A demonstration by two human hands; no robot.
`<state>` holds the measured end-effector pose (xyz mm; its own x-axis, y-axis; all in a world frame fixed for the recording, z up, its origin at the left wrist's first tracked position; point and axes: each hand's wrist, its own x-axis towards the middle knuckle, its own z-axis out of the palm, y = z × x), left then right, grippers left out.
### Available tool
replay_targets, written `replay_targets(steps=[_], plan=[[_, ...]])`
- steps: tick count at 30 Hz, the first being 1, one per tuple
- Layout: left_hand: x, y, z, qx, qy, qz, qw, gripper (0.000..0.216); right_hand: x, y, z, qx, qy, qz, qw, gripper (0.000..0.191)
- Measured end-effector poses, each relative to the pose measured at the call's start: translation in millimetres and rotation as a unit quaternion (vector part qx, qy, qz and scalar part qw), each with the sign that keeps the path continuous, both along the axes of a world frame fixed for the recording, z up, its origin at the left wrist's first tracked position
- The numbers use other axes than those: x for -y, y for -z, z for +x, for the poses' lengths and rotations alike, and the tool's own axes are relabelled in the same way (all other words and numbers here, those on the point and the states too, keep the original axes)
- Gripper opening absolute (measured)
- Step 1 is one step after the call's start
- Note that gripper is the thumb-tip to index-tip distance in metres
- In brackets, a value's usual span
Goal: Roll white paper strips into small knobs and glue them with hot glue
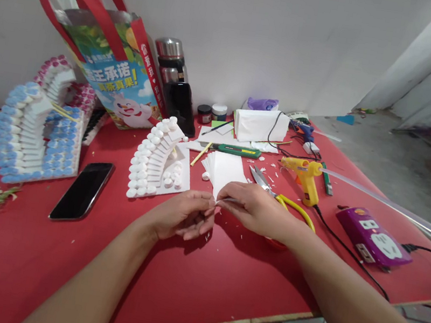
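My left hand (pixel 185 214) and my right hand (pixel 253 207) meet above the red table, fingertips almost touching. Between them is a thin white strip (pixel 229 200), perhaps paper or card, largely hidden by the fingers. Both thumbs and forefingers pinch it; the left hand's other fingers are curled loosely. Just beyond the hands lies a fanned stack of white paper (pixel 230 172). Scissors (pixel 262 179) with yellow handles rest by my right hand, partly under it. To the left of my hands stands a white curved stair model (pixel 154 160) edged with round white pieces.
A yellow glue gun (pixel 306 178) and purple power strip (pixel 375 238) with cords are at right. A green cutter (pixel 237 151) lies behind the paper. At left are a phone (pixel 82 190), a blue-and-white stair model (pixel 39 136) and a shopping bag (pixel 118 75).
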<state>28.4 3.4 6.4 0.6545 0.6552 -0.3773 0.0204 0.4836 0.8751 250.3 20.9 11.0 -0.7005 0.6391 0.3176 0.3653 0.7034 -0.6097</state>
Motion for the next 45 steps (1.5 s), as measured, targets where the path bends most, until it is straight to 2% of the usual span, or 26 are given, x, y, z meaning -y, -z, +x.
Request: replay_targets(steps=[7,11,14,17,19,21,23,24,26,27,29,31,33,35,36,38,39,40,42,45], plan=[[4.3,-1.7,3.1,-0.019,0.005,0.027,0.999,0.029,1.6,-1.0,-0.6,0.015,0.005,0.021,1.000,0.015],[8.0,-5.3,4.1,-0.080,0.030,0.069,0.994,0.033,0.3,-4.1,-0.2,0.026,0.009,-0.005,1.000,0.014],[9.8,-5.7,6.4,-0.107,0.041,0.122,0.986,0.031,0.8,-8.6,-0.4,0.023,0.033,-0.051,0.998,0.011],[10.0,-2.6,8.9,-0.166,0.034,0.232,0.958,0.029,2.5,-9.2,-2.8,0.031,0.067,-0.084,0.994,0.008],[9.6,0.3,10.4,-0.266,0.028,0.345,0.900,0.027,3.6,-5.8,-6.1,0.034,0.099,-0.109,0.989,0.007],[9.2,3.0,12.1,-0.370,0.029,0.462,0.806,0.023,4.2,-1.0,-9.8,0.009,0.129,-0.165,0.978,0.008],[9.3,4.8,13.8,-0.441,0.038,0.554,0.705,0.020,4.4,2.2,-12.3,-0.036,0.138,-0.275,0.951,0.009],[9.4,5.4,14.6,-0.462,0.043,0.585,0.665,0.021,4.3,2.7,-12.8,-0.063,0.133,-0.338,0.930,0.008],[9.8,5.8,15.6,-0.486,0.046,0.620,0.615,0.025,3.6,1.2,-12.0,-0.117,0.110,-0.433,0.887,0.006],[10.0,5.8,15.8,-0.490,0.042,0.624,0.607,0.026,3.0,-0.3,-11.1,-0.140,0.098,-0.455,0.874,0.008],[10.4,5.7,15.6,-0.485,0.025,0.612,0.624,0.028,1.3,-2.6,-9.1,-0.169,0.076,-0.464,0.866,0.012],[10.8,5.3,15.2,-0.464,0.001,0.586,0.664,0.027,-0.9,-2.5,-8.2,-0.172,0.069,-0.453,0.872,0.015],[11.1,4.3,15.4,-0.426,-0.025,0.558,0.712,0.026,-2.6,0.4,-8.6,-0.161,0.082,-0.409,0.894,0.014],[11.0,2.0,16.2,-0.365,-0.061,0.509,0.777,0.027,-3.1,4.5,-9.5,-0.137,0.112,-0.307,0.935,0.011],[10.6,0.4,16.6,-0.320,-0.084,0.462,0.823,0.028,-2.7,6.3,-9.7,-0.122,0.125,-0.245,0.954,0.009],[8.4,-3.0,16.9,-0.203,-0.126,0.317,0.918,0.033,-1.1,8.6,-9.3,-0.097,0.135,-0.134,0.977,0.009],[6.7,-4.5,16.5,-0.136,-0.136,0.223,0.956,0.037,-0.1,9.1,-8.7,-0.087,0.130,-0.094,0.983,0.009],[4.5,-5.7,15.7,-0.072,-0.135,0.135,0.979,0.042,0.8,9.1,-7.8,-0.080,0.120,-0.060,0.988,0.010],[-0.1,-6.4,13.1,0.001,-0.095,-0.018,0.995,0.046,2.0,8.6,-6.1,-0.067,0.090,0.005,0.994,0.011],[-4.7,-4.7,8.7,0.066,-0.052,-0.137,0.987,0.037,1.9,8.6,-4.4,-0.040,0.051,0.086,0.994,0.010]])
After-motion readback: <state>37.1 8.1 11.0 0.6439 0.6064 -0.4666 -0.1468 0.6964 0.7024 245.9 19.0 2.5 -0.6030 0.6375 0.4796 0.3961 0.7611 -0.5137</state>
